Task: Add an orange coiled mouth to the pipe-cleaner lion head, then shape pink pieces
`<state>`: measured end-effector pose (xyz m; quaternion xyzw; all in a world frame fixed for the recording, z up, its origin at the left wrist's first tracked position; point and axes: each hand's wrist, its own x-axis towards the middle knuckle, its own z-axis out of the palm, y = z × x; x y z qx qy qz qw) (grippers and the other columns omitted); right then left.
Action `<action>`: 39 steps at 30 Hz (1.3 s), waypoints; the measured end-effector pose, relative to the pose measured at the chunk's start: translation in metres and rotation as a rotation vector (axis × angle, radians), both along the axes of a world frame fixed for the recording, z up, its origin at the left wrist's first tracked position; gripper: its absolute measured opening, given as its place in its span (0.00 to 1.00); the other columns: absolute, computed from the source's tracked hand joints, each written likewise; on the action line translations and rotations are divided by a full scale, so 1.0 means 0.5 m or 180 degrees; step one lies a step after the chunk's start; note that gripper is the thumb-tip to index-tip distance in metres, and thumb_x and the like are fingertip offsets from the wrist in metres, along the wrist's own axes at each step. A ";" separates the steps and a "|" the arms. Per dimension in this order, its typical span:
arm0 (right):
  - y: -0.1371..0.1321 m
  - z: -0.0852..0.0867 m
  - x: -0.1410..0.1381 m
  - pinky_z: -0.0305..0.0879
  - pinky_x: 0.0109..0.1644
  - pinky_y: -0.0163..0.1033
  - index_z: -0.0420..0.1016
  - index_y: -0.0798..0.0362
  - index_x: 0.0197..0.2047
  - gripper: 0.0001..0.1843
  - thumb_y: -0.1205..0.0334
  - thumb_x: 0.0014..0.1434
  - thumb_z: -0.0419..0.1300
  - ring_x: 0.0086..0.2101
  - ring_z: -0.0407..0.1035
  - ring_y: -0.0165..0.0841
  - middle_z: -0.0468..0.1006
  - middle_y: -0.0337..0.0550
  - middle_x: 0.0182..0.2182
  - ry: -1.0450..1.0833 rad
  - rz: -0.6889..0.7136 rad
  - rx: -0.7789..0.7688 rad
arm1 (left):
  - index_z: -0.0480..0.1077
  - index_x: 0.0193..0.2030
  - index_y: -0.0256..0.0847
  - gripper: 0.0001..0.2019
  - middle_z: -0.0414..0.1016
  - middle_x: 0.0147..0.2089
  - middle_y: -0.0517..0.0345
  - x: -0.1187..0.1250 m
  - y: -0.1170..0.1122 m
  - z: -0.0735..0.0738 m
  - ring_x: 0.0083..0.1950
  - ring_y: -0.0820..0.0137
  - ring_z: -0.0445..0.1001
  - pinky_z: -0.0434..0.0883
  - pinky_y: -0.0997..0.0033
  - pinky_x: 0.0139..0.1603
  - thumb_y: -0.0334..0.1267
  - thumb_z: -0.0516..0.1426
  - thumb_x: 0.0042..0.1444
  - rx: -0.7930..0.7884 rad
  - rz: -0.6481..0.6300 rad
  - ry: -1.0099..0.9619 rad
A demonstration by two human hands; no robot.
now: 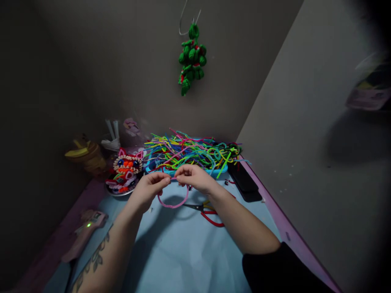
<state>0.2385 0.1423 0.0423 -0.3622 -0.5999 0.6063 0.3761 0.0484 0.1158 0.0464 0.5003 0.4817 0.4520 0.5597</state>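
Watching through the head view, I see my left hand [149,188] and right hand [195,178] meet over the middle of the pale blue mat [183,256]. Each pinches one end of a fuzzy pink pipe cleaner [173,205], which sags between them in a soft U-shaped loop just above the mat. Just beyond the hands lies a tangled heap of pipe cleaners [189,151], thin, bristly and neon-bright, spilling over a shallow turquoise tray [152,167]. Under my right wrist lie scissors [205,210] with dark blades and red looped handles. To the right of the tray rests a flat black slab [244,182]. On the far left a fluffy orange-and-white figure [126,170] sits on a shiny round plate [116,193]. A knobbly green ornament [192,57] hangs on the grey wall.
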 end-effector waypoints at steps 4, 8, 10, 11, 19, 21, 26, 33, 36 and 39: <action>-0.005 -0.002 -0.009 0.59 0.28 0.33 0.74 0.55 0.30 0.10 0.59 0.46 0.67 0.23 0.65 0.27 0.73 0.35 0.21 -0.0051 0.0113 -0.0037 | 0.79 0.28 0.38 0.15 0.73 0.25 0.57 0.000 -0.001 -0.001 0.23 0.76 0.60 0.58 0.76 0.22 0.48 0.70 0.39 -0.0038 -0.0184 0.0103; 0.005 -0.006 -0.011 0.60 0.29 0.33 0.72 0.54 0.30 0.13 0.58 0.41 0.68 0.23 0.65 0.27 0.73 0.34 0.20 0.0466 -0.0504 -0.0159 | 0.79 0.41 0.40 0.23 0.77 0.34 0.55 0.000 0.003 0.001 0.28 0.74 0.69 0.65 0.75 0.28 0.48 0.71 0.39 -0.0190 0.0127 -0.0414; 0.014 -0.009 -0.010 0.60 0.30 0.33 0.71 0.53 0.30 0.16 0.57 0.39 0.70 0.23 0.65 0.26 0.73 0.33 0.20 0.0807 -0.0984 -0.0241 | 0.77 0.45 0.41 0.26 0.78 0.40 0.53 -0.001 0.004 0.003 0.35 0.70 0.73 0.70 0.72 0.35 0.48 0.71 0.39 -0.0322 0.0187 -0.0663; 0.018 -0.011 -0.009 0.61 0.30 0.33 0.71 0.53 0.30 0.17 0.56 0.38 0.70 0.23 0.66 0.26 0.73 0.33 0.20 0.0937 -0.1176 -0.0285 | 0.77 0.46 0.41 0.27 0.78 0.43 0.52 -0.001 0.005 0.003 0.38 0.69 0.74 0.71 0.70 0.38 0.49 0.71 0.39 -0.0386 0.0173 -0.0707; 0.027 -0.019 -0.010 0.61 0.31 0.33 0.70 0.52 0.31 0.21 0.53 0.36 0.72 0.24 0.67 0.27 0.74 0.33 0.22 0.1271 -0.1422 -0.0597 | 0.78 0.30 0.36 0.23 0.76 0.33 0.55 0.003 0.011 -0.015 0.35 0.70 0.72 0.69 0.74 0.36 0.50 0.73 0.30 -0.0558 0.0119 -0.0280; 0.025 -0.015 -0.008 0.61 0.30 0.33 0.70 0.51 0.32 0.21 0.50 0.38 0.71 0.25 0.69 0.29 0.76 0.34 0.23 0.1224 -0.1389 -0.0720 | 0.77 0.27 0.36 0.23 0.75 0.30 0.56 0.001 0.013 -0.013 0.34 0.71 0.71 0.68 0.74 0.34 0.51 0.73 0.28 -0.0547 0.0203 -0.0255; 0.022 -0.005 0.000 0.60 0.29 0.32 0.71 0.51 0.34 0.18 0.52 0.42 0.69 0.28 0.72 0.30 0.79 0.37 0.28 0.0894 -0.1161 -0.0750 | 0.76 0.26 0.37 0.23 0.74 0.28 0.57 -0.006 0.013 0.000 0.32 0.72 0.70 0.68 0.74 0.32 0.51 0.73 0.27 -0.0511 0.0265 -0.0214; 0.020 -0.012 -0.001 0.58 0.28 0.31 0.71 0.52 0.32 0.15 0.63 0.37 0.67 0.22 0.67 0.27 0.74 0.31 0.19 0.0712 -0.1012 -0.0440 | 0.76 0.28 0.38 0.20 0.73 0.29 0.60 -0.010 0.014 -0.003 0.30 0.74 0.69 0.65 0.77 0.29 0.50 0.72 0.33 -0.0410 0.0333 -0.0246; 0.020 -0.009 -0.002 0.59 0.28 0.32 0.71 0.52 0.33 0.16 0.61 0.38 0.67 0.25 0.70 0.28 0.76 0.34 0.23 0.0666 -0.0998 -0.0478 | 0.77 0.30 0.37 0.22 0.75 0.29 0.59 -0.010 0.015 0.000 0.30 0.74 0.70 0.65 0.77 0.29 0.50 0.72 0.31 -0.0376 0.0442 -0.0312; 0.026 0.002 0.009 0.60 0.28 0.31 0.72 0.52 0.36 0.19 0.57 0.39 0.68 0.30 0.73 0.31 0.77 0.37 0.28 0.0721 -0.1291 -0.0404 | 0.78 0.32 0.37 0.24 0.75 0.30 0.58 -0.017 0.008 0.003 0.32 0.73 0.71 0.68 0.76 0.31 0.49 0.73 0.30 -0.0388 0.0584 -0.0482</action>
